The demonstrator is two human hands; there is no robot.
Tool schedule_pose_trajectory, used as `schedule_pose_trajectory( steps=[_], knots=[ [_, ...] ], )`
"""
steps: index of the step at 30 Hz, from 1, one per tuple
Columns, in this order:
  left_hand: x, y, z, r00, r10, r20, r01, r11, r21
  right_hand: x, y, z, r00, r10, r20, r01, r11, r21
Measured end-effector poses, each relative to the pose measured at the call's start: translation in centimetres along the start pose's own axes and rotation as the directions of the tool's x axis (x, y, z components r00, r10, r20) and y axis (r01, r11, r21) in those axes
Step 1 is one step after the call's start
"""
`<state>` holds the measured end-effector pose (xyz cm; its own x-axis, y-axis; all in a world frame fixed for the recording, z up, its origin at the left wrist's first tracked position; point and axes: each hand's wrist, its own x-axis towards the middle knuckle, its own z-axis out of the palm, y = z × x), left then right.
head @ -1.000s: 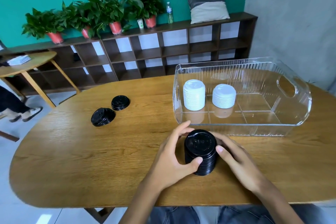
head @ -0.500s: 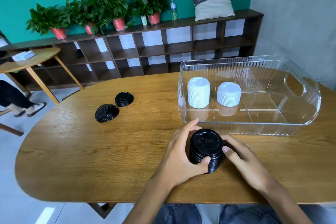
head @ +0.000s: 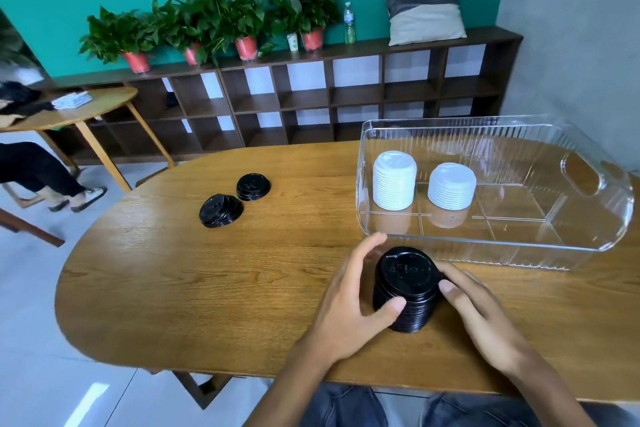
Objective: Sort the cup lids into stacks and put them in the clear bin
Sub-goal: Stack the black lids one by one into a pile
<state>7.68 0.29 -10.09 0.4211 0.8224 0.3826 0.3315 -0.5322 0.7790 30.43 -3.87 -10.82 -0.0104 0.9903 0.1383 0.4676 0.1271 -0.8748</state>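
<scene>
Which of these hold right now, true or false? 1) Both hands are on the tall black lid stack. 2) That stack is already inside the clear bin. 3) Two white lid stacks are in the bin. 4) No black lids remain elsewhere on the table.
1) True: the left hand and right hand grip the tall black lid stack from either side.
2) False: it stands on the table, in front of the clear bin.
3) True: the white lid stacks stand in it, side by side.
4) False: two small black lid piles lie farther left.
</scene>
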Motion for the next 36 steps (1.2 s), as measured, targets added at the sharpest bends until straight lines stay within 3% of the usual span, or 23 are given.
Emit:
schedule_pose_trajectory(
  steps=[2, 4, 6, 8, 11, 15, 20, 23, 26, 29, 32, 36],
  knots=[
    [0.4, -1.0, -2.2, 0.994, 0.045, -0.102, -0.041, 0.998, 0.042, 0.0, 0.2, 0.0, 1.000, -0.022, -0.002, 0.022, 0.999, 0.025],
    [1.4, -2.8, -5.4, 0.949, 0.024, -0.315, 0.007, 0.995, 0.097, 0.0, 0.3, 0.0, 1.000, -0.021, -0.015, 0.022, 0.999, 0.042],
    [2.2, -5.7, -9.3, 0.837, -0.092, -0.540, 0.183, 0.976, 0.116, 0.1, 0.4, 0.1, 1.000, -0.011, -0.028, 0.012, 0.998, 0.059],
    [3.0, -9.0, -13.7, 0.717, -0.202, -0.667, 0.395, 0.906, 0.150, 0.2, 0.2, 0.2, 0.999, -0.020, -0.030, 0.022, 0.998, 0.059],
    [4.0, -13.8, -19.0, 0.646, -0.348, -0.680, 0.646, 0.723, 0.245, 0.2, 0.0, 0.2, 0.999, -0.023, -0.024, 0.024, 0.999, 0.039],
    [5.2, -17.5, -21.1, 0.594, -0.466, -0.655, 0.728, 0.658, 0.193, 0.0, -0.1, 0.2, 0.999, -0.002, -0.053, 0.003, 1.000, 0.026],
    [4.7, -17.2, -20.7, 0.594, -0.429, -0.681, 0.673, 0.729, 0.128, 0.3, 0.1, 0.2, 0.997, -0.063, -0.040, 0.062, 0.998, -0.014],
    [3.1, -14.3, -18.7, 0.676, -0.313, -0.667, 0.574, 0.792, 0.209, 0.3, 0.3, 0.3, 0.997, -0.063, -0.047, 0.063, 0.998, -0.020],
    [0.9, -10.6, -14.3, 0.840, -0.239, -0.488, 0.434, 0.835, 0.338, 0.3, 0.5, 0.4, 0.997, -0.061, -0.051, 0.059, 0.998, -0.036],
    [-0.9, -7.4, -10.8, 0.960, -0.256, -0.114, 0.280, 0.852, 0.442, 0.2, 0.6, 0.3, 0.998, -0.038, -0.051, 0.037, 0.999, -0.013],
    [-1.1, -6.3, -9.8, 0.957, -0.241, 0.164, 0.128, 0.851, 0.510, 0.1, 0.4, 0.3, 0.998, -0.032, -0.059, 0.031, 0.999, -0.010],
    [-0.8, -6.2, -9.9, 0.956, -0.269, 0.115, 0.165, 0.820, 0.547, 0.1, 0.2, 0.4, 0.998, -0.039, -0.055, 0.038, 0.999, -0.029]
  ],
)
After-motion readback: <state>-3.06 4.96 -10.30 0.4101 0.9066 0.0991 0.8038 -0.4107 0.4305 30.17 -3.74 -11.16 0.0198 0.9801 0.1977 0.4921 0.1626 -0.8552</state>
